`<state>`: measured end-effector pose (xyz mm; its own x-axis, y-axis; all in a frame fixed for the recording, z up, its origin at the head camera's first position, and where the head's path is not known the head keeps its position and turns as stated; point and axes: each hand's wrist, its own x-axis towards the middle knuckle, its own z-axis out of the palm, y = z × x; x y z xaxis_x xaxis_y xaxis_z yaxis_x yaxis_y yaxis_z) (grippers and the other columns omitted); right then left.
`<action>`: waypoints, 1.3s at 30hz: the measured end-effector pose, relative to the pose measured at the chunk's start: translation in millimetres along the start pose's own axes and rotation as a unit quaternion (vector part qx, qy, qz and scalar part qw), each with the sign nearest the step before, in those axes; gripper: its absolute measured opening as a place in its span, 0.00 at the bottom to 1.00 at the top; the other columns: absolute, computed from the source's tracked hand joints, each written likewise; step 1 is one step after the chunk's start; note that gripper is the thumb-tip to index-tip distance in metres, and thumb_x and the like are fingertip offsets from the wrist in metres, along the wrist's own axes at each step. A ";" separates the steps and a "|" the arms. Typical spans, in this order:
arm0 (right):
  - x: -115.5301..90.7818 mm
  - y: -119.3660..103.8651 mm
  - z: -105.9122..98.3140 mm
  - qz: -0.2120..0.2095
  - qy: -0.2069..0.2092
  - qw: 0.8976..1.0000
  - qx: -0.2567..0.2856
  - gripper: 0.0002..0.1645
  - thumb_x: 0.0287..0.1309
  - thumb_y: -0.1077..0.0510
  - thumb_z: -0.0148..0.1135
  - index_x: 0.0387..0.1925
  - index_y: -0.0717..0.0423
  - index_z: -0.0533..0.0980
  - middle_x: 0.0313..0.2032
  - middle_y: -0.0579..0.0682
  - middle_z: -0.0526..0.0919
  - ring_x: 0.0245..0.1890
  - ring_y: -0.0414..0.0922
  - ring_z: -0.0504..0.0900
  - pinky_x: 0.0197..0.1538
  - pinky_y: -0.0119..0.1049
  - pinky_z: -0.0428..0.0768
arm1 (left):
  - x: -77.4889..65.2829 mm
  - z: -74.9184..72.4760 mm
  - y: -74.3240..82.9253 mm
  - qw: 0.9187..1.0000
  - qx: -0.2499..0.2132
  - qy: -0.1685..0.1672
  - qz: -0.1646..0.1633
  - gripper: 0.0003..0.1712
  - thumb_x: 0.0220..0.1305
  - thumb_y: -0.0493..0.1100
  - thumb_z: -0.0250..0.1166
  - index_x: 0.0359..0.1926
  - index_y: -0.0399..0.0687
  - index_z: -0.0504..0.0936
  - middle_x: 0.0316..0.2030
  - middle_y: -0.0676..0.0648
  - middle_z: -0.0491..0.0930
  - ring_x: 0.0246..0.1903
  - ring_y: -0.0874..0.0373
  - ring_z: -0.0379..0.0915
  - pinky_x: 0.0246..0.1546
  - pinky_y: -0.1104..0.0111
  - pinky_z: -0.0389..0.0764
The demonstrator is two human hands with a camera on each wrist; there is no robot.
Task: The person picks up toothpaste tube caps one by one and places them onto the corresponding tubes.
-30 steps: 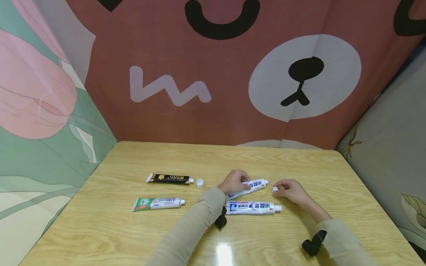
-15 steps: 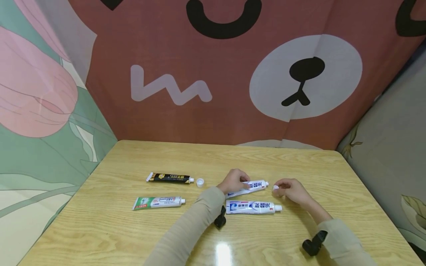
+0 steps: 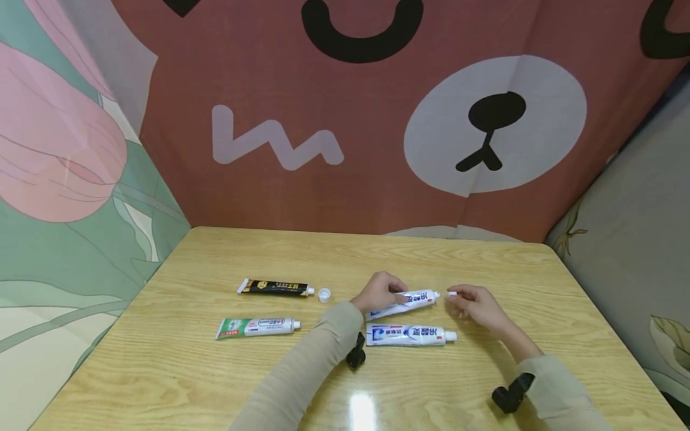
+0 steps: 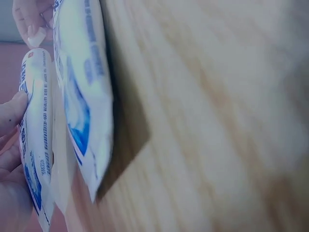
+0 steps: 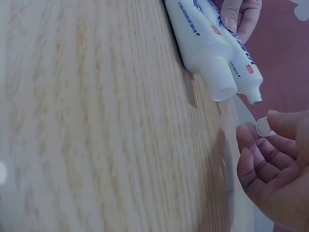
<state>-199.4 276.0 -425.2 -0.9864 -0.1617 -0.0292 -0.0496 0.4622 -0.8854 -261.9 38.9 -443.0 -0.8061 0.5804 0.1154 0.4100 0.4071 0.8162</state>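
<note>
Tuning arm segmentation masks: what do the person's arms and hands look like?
Left sleeve and right sleeve: plain beige, long. Left hand and right hand: bare, no gloves. Left black device and right black device sit at the cuffs; no cables visible.

Both white tubes (image 3: 421, 298) read “冷酸灵” (the nearer adds “抗敏感”).

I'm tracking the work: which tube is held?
The farther white tube, in the left hand; the nearer white tube, green-ended tube and black tube lie unheld.
</note>
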 end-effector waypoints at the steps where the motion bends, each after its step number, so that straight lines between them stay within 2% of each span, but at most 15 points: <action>1: -0.4 0.0 -0.3 -0.003 0.000 1.000 -0.003 0.21 0.61 0.64 0.53 0.50 0.78 0.66 0.28 0.61 0.79 0.24 0.45 0.77 0.25 0.35 0.76 | 0.4 0.4 0.0 1.000 0.000 0.000 0.004 0.07 0.51 0.35 0.68 0.34 0.38 0.84 0.28 0.50 0.83 0.27 0.69 0.74 0.32 0.78 0.73; 5: -1.1 0.7 -0.2 0.001 0.013 1.000 -0.015 0.18 0.58 0.64 0.57 0.45 0.75 0.67 0.28 0.59 0.78 0.25 0.45 0.77 0.25 0.34 0.75 | 0.8 1.0 2.6 1.000 -0.001 0.001 0.012 0.07 0.51 0.36 0.68 0.33 0.39 0.85 0.28 0.51 0.83 0.27 0.69 0.74 0.31 0.78 0.74; 9: -2.2 1.1 -0.6 -0.003 0.025 1.000 -0.009 0.15 0.56 0.65 0.59 0.41 0.73 0.68 0.29 0.57 0.78 0.26 0.45 0.78 0.25 0.35 0.76 | -0.2 0.0 8.8 1.000 -0.011 -0.003 0.003 0.07 0.51 0.36 0.68 0.34 0.39 0.85 0.28 0.51 0.83 0.27 0.69 0.74 0.31 0.78 0.74; 15: -3.6 -2.2 -1.3 -0.025 0.028 0.999 0.017 0.17 0.62 0.63 0.53 0.46 0.75 0.71 0.33 0.65 0.78 0.29 0.48 0.79 0.30 0.38 0.78 | -3.4 -5.7 16.4 1.000 -0.026 -0.009 -0.009 0.07 0.52 0.35 0.68 0.35 0.39 0.84 0.29 0.50 0.83 0.29 0.67 0.75 0.33 0.77 0.74; 20: -3.6 -5.2 -1.4 -0.022 0.016 0.999 0.042 0.19 0.64 0.63 0.49 0.50 0.77 0.68 0.35 0.64 0.77 0.29 0.45 0.79 0.34 0.38 0.79 | -5.8 -9.4 20.1 1.000 -0.022 -0.014 -0.015 0.08 0.52 0.36 0.68 0.35 0.40 0.85 0.30 0.51 0.83 0.30 0.68 0.75 0.33 0.77 0.74; 28: -5.5 -6.3 0.1 -0.040 0.020 0.998 0.034 0.13 0.62 0.63 0.53 0.42 0.73 0.71 0.30 0.64 0.77 0.26 0.45 0.76 0.29 0.37 0.77 | -6.9 -10.0 21.0 0.999 -0.024 -0.014 -0.022 0.07 0.52 0.36 0.67 0.35 0.40 0.85 0.30 0.51 0.83 0.30 0.68 0.74 0.33 0.77 0.74; 35: -5.5 -6.1 1.7 -0.068 0.024 0.997 0.022 0.13 0.61 0.62 0.54 0.40 0.72 0.73 0.28 0.63 0.77 0.25 0.46 0.76 0.27 0.36 0.76 | -8.7 -10.1 21.5 0.998 -0.047 -0.016 -0.027 0.07 0.53 0.36 0.67 0.35 0.40 0.85 0.29 0.51 0.83 0.28 0.68 0.74 0.31 0.76 0.74; 39: -5.3 -6.7 2.9 -0.067 0.022 0.997 0.020 0.13 0.61 0.62 0.54 0.39 0.73 0.73 0.28 0.64 0.77 0.25 0.47 0.76 0.28 0.36 0.76 | -9.9 -10.1 23.6 0.998 -0.051 -0.019 -0.028 0.07 0.53 0.36 0.67 0.35 0.41 0.85 0.29 0.52 0.82 0.28 0.67 0.74 0.31 0.76 0.74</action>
<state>-193.4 271.2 -420.5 -0.9773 -0.1803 0.1113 -0.1766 0.4031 -0.8980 -248.6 35.6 -419.2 -0.8090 0.5858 0.0471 0.3167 0.3670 0.8746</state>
